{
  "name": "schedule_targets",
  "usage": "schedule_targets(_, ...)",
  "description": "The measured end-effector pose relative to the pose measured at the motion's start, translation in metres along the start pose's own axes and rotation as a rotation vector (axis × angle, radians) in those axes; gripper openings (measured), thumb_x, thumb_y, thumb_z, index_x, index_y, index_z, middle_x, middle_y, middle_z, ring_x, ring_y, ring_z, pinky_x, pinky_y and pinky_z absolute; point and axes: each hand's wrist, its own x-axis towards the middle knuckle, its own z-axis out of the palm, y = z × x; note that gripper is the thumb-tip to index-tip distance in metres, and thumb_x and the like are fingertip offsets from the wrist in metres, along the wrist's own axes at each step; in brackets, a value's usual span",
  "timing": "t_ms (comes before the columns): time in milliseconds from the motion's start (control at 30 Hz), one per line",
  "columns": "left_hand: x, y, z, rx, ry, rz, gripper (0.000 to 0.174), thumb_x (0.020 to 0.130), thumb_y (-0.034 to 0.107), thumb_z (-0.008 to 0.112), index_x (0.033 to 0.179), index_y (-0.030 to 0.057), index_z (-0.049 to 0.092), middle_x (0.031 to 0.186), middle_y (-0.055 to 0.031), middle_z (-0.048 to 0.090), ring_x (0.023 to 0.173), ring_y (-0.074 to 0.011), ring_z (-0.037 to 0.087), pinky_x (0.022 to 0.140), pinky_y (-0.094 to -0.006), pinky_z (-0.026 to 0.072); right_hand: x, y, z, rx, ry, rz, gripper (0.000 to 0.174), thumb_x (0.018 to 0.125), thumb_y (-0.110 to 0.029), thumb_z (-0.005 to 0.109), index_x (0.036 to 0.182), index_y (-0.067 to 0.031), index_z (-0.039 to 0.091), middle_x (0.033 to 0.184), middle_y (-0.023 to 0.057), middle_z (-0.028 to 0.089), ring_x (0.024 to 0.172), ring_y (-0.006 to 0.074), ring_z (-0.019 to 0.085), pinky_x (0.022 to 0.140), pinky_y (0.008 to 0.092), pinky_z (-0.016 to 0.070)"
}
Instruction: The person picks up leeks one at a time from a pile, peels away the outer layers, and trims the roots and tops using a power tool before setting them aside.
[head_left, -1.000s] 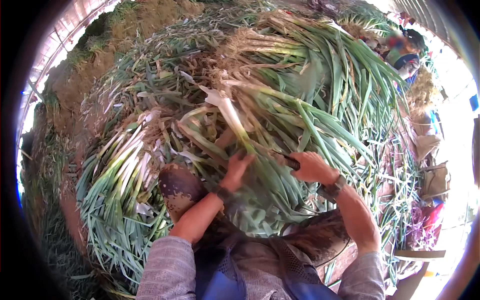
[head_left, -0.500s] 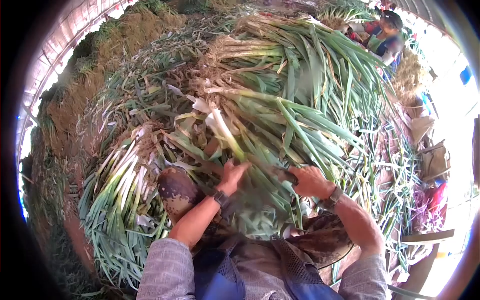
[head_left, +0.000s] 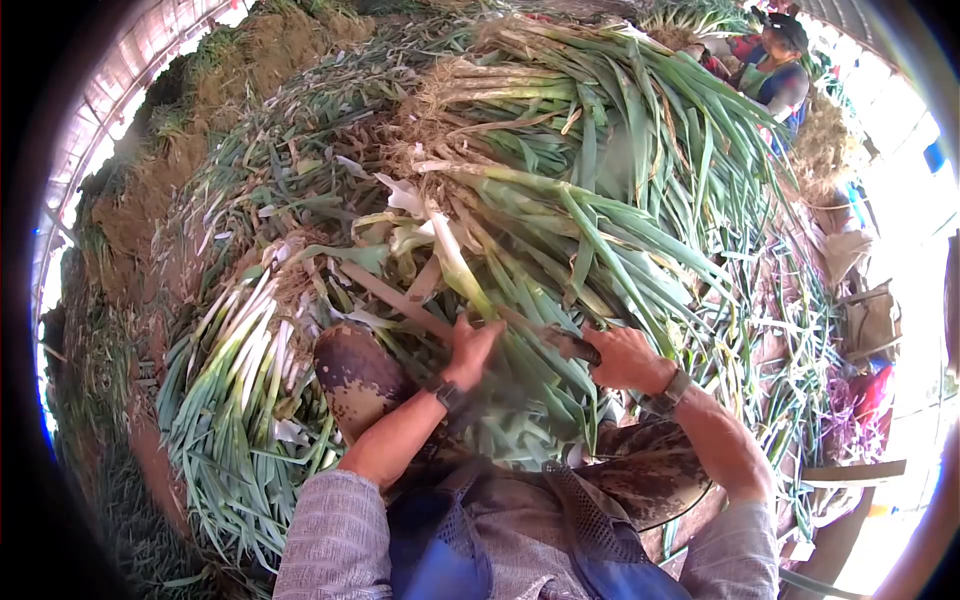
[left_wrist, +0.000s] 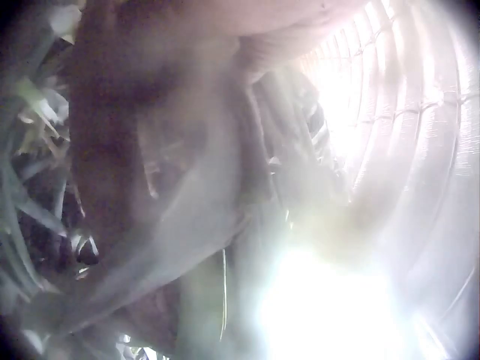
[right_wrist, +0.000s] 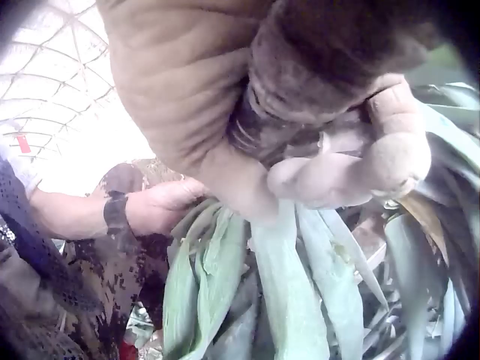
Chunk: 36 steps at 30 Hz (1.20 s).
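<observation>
In the head view my left hand [head_left: 472, 350] grips a leek with a white stalk [head_left: 452, 262], its root end pointing up and away. Just right of it, my right hand [head_left: 632, 360] holds the dark handle of a knife [head_left: 570, 343], whose blade points left toward the leek. Green leaves [head_left: 535, 375] hang below and between the hands. From the right wrist, fingers [right_wrist: 322, 180] curl round the dark handle above broad leaves [right_wrist: 289, 277], and the left hand [right_wrist: 169, 204] grips the stalks. The left wrist view is blurred and glaring.
A large leek pile [head_left: 640, 130] lies ahead and right, and a bundle with white stalks [head_left: 250, 340] lies left beside the knee [head_left: 357, 375]. Cut leaves cover the ground. Another person [head_left: 778, 75] sits at the upper right, and a wooden board [head_left: 855, 473] lies at the right.
The head view has shifted a little. My left hand keeps its grip on the leek, while the knife stays close by in my right hand, with only small movements of both.
</observation>
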Motion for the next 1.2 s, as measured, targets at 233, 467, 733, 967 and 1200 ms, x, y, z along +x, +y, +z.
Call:
schedule_targets(233, 0.014, -0.014, -0.006, -0.116, 0.057, -0.07, 0.029, 0.09, 0.019, 0.068, 0.111, 0.0002, 0.062, 0.104, -0.0054, 0.065, 0.093, -0.0158, 0.059, 0.083, -0.0319, 0.0472, 0.008, -0.002, -0.005, 0.012, -0.042, 0.009, 0.02, 0.073, -0.01, 0.059, 0.091, -0.0036, 0.064, 0.081, 0.0188, 0.067, 0.076, 0.0379, 0.066, 0.069, 0.0469, 0.0511)
schedule_targets(467, -0.006, 0.021, -0.012, -0.359, 0.032, 0.093, 0.044, 0.084, 0.011, 0.074, 0.124, 0.002, 0.055, 0.108, -0.0058, 0.064, 0.093, -0.0146, 0.06, 0.082, -0.0292, 0.0479, 0.005, 0.008, -0.001, 0.129, 0.064, -0.02, 0.025, 0.074, -0.013, 0.059, 0.097, -0.005, 0.066, 0.081, 0.0186, 0.067, 0.081, 0.0377, 0.066, 0.072, 0.0485, 0.051)
schedule_targets(733, -0.012, -0.008, -0.018, -0.291, -0.159, -0.106, 0.032, 0.096, 0.024, 0.061, 0.12, 0.0028, 0.057, 0.106, -0.006, 0.065, 0.093, -0.017, 0.063, 0.083, -0.0351, 0.0524, 0.004, 0.006, 0.001, 0.056, -0.102, -0.033, 0.04, 0.074, -0.019, 0.064, 0.113, -0.0099, 0.063, 0.083, 0.0197, 0.068, 0.084, 0.0393, 0.066, 0.077, 0.0493, 0.0508)
schedule_targets(967, 0.009, -0.028, -0.03, 0.025, 0.039, -0.047, 0.032, 0.095, 0.02, 0.059, 0.119, -0.0004, 0.057, 0.107, -0.0106, 0.067, 0.091, -0.023, 0.066, 0.081, -0.0358, 0.0523, 0.008, 0.008, 0.0, 0.055, -0.089, -0.001, 0.04, 0.072, -0.017, 0.062, 0.11, -0.0078, 0.061, 0.084, 0.0211, 0.068, 0.083, 0.0419, 0.065, 0.074, 0.051, 0.0494)
schedule_targets(1200, 0.061, -0.006, -0.048, 0.584, 0.147, 0.389, 0.022, 0.084, 0.014, 0.068, 0.098, -0.0033, 0.064, 0.09, -0.0151, 0.068, 0.086, -0.0192, 0.066, 0.078, -0.0366, 0.0498, 0.008, 0.004, 0.001, 0.071, -0.002, 0.026, 0.025, 0.07, -0.012, 0.06, 0.094, -0.0047, 0.063, 0.083, 0.0202, 0.066, 0.084, 0.0407, 0.065, 0.075, 0.0508, 0.051)
